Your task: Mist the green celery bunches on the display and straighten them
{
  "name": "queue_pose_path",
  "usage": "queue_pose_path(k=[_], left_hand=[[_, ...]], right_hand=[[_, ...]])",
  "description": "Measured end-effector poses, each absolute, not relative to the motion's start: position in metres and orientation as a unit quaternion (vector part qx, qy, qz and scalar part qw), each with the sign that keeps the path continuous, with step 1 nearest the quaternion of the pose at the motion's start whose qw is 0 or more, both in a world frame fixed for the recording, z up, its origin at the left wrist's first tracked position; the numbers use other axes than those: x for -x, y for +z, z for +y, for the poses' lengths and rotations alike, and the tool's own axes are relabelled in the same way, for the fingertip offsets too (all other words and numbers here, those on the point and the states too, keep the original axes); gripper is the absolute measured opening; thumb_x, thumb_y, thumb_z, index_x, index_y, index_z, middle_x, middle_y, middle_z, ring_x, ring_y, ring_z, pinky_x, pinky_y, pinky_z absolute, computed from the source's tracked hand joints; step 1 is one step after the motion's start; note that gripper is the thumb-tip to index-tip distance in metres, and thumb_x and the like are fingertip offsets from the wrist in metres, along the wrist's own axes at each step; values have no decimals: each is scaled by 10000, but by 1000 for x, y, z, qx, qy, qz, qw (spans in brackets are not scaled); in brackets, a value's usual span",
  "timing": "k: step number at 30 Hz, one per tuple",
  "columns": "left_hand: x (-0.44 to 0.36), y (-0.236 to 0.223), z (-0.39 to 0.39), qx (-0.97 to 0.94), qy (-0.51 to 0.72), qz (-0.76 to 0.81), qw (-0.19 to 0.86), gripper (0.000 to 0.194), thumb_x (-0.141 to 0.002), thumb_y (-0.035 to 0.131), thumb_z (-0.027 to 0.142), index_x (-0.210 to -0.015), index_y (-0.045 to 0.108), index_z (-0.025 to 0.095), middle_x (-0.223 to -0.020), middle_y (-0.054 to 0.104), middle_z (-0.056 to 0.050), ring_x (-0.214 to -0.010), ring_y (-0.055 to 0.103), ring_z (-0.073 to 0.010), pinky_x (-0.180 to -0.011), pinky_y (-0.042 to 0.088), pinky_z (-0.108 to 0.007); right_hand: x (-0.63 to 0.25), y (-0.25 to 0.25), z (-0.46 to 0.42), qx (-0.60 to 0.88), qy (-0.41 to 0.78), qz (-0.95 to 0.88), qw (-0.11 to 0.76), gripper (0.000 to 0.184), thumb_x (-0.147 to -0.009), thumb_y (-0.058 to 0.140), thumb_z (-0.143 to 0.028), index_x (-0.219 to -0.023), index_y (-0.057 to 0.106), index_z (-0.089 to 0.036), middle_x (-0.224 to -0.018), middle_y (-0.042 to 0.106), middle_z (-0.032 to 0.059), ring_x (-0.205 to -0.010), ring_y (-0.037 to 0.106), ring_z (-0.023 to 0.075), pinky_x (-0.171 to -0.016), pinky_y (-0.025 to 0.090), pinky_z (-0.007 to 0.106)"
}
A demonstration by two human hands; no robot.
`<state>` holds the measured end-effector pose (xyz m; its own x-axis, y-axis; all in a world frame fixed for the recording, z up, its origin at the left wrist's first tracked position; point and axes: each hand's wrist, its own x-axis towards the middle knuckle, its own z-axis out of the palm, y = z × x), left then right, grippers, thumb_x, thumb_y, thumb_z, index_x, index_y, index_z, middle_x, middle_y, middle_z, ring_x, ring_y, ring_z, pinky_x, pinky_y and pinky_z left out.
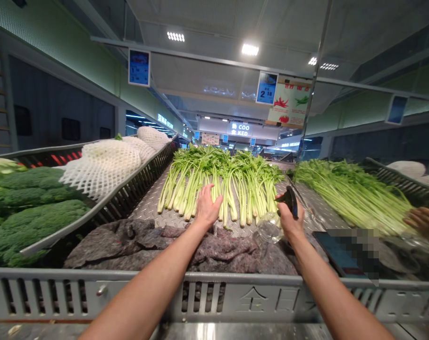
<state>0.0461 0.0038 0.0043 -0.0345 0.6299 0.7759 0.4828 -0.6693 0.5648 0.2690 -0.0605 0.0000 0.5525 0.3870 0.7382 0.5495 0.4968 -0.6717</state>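
Observation:
Bunches of celery (231, 184) lie side by side on a metal display shelf, leaves to the back and pale cut ends towards me. My left hand (207, 205) rests at the lower stalks in the middle, fingers stretched forward and thumb apart. It touches the stalks but does not visibly grip any. My right hand (290, 218) is closed around the neck of a spray bottle (271, 229) with a black trigger head and clear body. The bottle is tilted, its nozzle towards the celery's right end. Part of the bottle is hidden behind my hand.
A crumpled dark grey cloth (143, 243) lies along the shelf front, behind a grey slatted rail (129, 278). Left stands a black crate (129, 189) with broccoli (40, 208) and white net-wrapped produce (101, 165). A mirror panel (349, 184) on the right reflects the celery.

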Motion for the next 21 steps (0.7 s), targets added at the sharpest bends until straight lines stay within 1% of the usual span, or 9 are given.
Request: queue_pose_path(k=[6,8,15,21], left_hand=[[-47,3,3,-703,592,391,49,397,-727,438,303,-1097,425,161,-1108,487,-92,-1072,426,-227,-935,323,-391],[-47,3,2,-706,590,390,48,399,-731,434,304,-1100,423,152,-1115,484,-98,-1075,422,-227,-939,319,-388],[-47,4,-1,-708,582,396,50,401,-740,427,312,-1109,417,155,-1129,481,-98,-1076,421,-226,-929,324,-390],[-48,4,-1,-708,581,398,48,401,-743,427,306,-1106,418,137,-1133,481,-108,-1077,416,-228,-933,317,-396]], right_hand=[[-269,-1,-60,507,-67,-480,713,249,-626,505,-279,-841,599,-196,-833,612,10,-741,532,163,-694,383,271],[-269,-2,-60,505,-65,-486,710,248,-626,502,-275,-839,600,-193,-827,609,8,-744,530,162,-695,382,272],[-268,-2,-61,482,-30,-512,711,227,-625,489,-268,-802,598,-178,-782,595,4,-686,515,146,-622,384,253],[-265,-1,-63,488,-60,-511,705,246,-622,483,-249,-832,590,-179,-783,588,0,-654,499,135,-615,376,252]])
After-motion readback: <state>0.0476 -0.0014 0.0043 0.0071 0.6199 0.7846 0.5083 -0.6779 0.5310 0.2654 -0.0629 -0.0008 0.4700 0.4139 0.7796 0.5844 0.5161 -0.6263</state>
